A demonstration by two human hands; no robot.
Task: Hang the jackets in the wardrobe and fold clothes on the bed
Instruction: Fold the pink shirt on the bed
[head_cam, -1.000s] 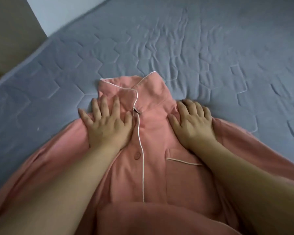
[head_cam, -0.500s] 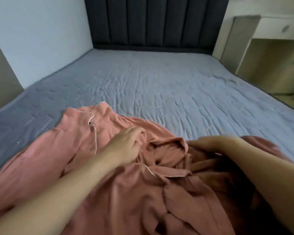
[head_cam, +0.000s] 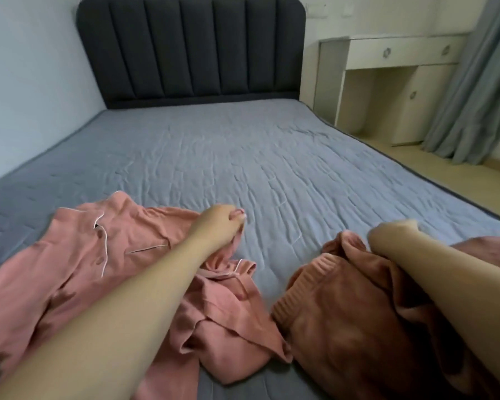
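Observation:
A pink pyjama shirt (head_cam: 78, 255) with white piping and buttons lies crumpled on the grey bed (head_cam: 243, 157), front side up, at the near left. My left hand (head_cam: 218, 223) grips a fold of its fabric at the shirt's right edge. A darker pink garment with a ribbed band (head_cam: 338, 321) lies bunched at the near right, a strip of bedding between it and the shirt. My right hand (head_cam: 393, 229) is at that garment's top edge; its fingers are hidden behind the wrist, so its hold is unclear.
A dark padded headboard (head_cam: 191, 50) stands at the far end. A cream desk unit with drawers (head_cam: 387, 82) and a grey curtain (head_cam: 474, 90) stand at the right beyond a strip of floor. A pale wall (head_cam: 26, 82) runs along the left.
Both hands left the flat shirt's chest. The shirt got crumpled and pulled left, the darker garment was drawn right, and the view rose toward the headboard.

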